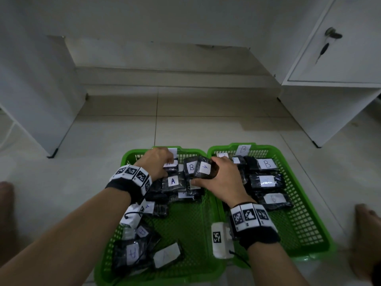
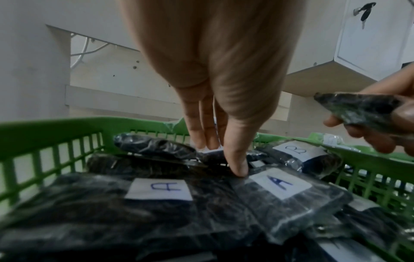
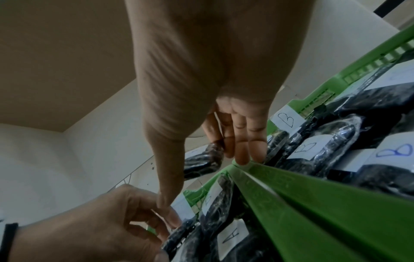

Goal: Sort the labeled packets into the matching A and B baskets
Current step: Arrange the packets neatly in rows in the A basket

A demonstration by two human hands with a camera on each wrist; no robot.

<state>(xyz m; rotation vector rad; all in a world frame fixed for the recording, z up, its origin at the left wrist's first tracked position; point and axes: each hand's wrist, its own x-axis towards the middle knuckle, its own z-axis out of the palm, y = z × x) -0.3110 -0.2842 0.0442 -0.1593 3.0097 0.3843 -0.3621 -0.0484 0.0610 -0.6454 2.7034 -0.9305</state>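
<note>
Lighting: dim, flat, grey-green cast in all three views; no source in frame.
Shadows: soft; the recess under the white wall ledge (image 1: 160,56) is dull.
Glare: weak sheen on the clear-wrapped black packets (image 1: 266,180); white paper labels (image 1: 267,163) show brightest, and some are washed out.
Distortion: head view bows the white lockable cabinet (image 1: 338,58) at the edge.
Blur: wrist views are soft; the near palm (image 2: 212,44) and the green plastic basket rim (image 3: 313,195) are out of focus and smeared.
</note>
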